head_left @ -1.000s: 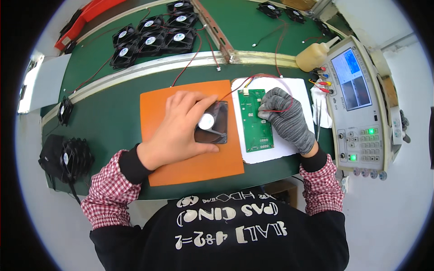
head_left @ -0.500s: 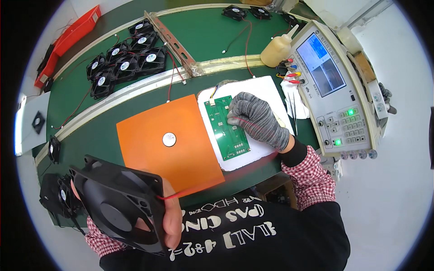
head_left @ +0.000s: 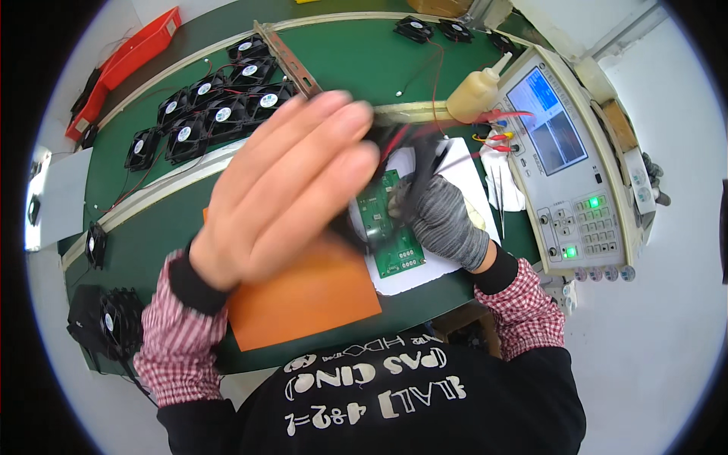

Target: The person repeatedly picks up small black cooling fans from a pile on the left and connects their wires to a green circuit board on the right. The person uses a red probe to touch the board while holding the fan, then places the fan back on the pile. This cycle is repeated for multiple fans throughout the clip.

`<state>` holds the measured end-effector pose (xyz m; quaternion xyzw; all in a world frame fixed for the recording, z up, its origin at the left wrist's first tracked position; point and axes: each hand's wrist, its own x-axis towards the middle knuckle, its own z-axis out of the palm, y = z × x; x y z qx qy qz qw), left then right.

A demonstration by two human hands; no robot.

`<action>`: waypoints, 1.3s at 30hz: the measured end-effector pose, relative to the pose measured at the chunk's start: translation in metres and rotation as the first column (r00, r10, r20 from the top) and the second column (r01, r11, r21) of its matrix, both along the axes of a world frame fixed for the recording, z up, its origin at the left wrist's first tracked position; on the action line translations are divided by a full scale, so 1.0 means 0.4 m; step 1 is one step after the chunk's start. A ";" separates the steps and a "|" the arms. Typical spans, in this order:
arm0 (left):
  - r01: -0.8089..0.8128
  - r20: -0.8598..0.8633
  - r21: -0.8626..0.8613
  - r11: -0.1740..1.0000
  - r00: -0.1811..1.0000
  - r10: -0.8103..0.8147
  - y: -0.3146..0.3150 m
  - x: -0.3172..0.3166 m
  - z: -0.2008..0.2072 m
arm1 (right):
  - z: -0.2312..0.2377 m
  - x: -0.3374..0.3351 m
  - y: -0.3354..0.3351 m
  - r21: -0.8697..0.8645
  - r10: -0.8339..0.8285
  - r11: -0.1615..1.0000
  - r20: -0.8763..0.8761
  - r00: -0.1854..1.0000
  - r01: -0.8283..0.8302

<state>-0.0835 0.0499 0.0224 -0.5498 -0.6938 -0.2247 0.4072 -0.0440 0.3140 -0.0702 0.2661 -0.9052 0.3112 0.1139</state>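
My bare left hand [head_left: 280, 193] reaches across the middle, blurred by motion, with its fingers over a black cooling fan [head_left: 429, 158]. The fan is smeared too and hangs tilted above a green circuit board [head_left: 400, 256]; red wire blurs beside it. My right hand [head_left: 449, 224], in a grey striped glove, rests on the right side of the board with its fingers curled together. Whatever its fingertips hold is hidden behind the fan. Under the board lies a white pad [head_left: 409, 283]. My left forearm and hand pass over the orange mat [head_left: 303, 303].
Several black fans [head_left: 222, 114] lie grouped at the far left, beside a perforated metal bar [head_left: 290, 64]. A test instrument [head_left: 547, 125] with a lit screen stands at right, near a squeeze bottle [head_left: 474, 91] and tweezers [head_left: 500, 197]. A red bin [head_left: 140, 49] is at far left.
My left hand has swung from the lower left up to the middle, with a fan over the board. One more fan lies at the grouped fans' left end. My right hand stays at the board.
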 end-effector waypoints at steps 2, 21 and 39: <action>-0.048 -0.037 0.124 0.991 0.998 0.053 0.025 -0.150 -0.050 | -0.013 0.005 -0.010 -0.365 -0.002 0.930 0.136 0.991 0.052; -0.058 0.495 -0.434 0.899 0.819 0.291 -0.044 0.051 -0.072 | 0.084 0.040 -0.089 -0.101 0.170 0.975 -0.242 0.955 -0.199; -0.030 0.711 -0.145 0.989 0.692 0.125 -0.032 0.021 -0.060 | 0.066 0.057 -0.025 -0.259 -0.112 0.963 -0.153 0.982 0.069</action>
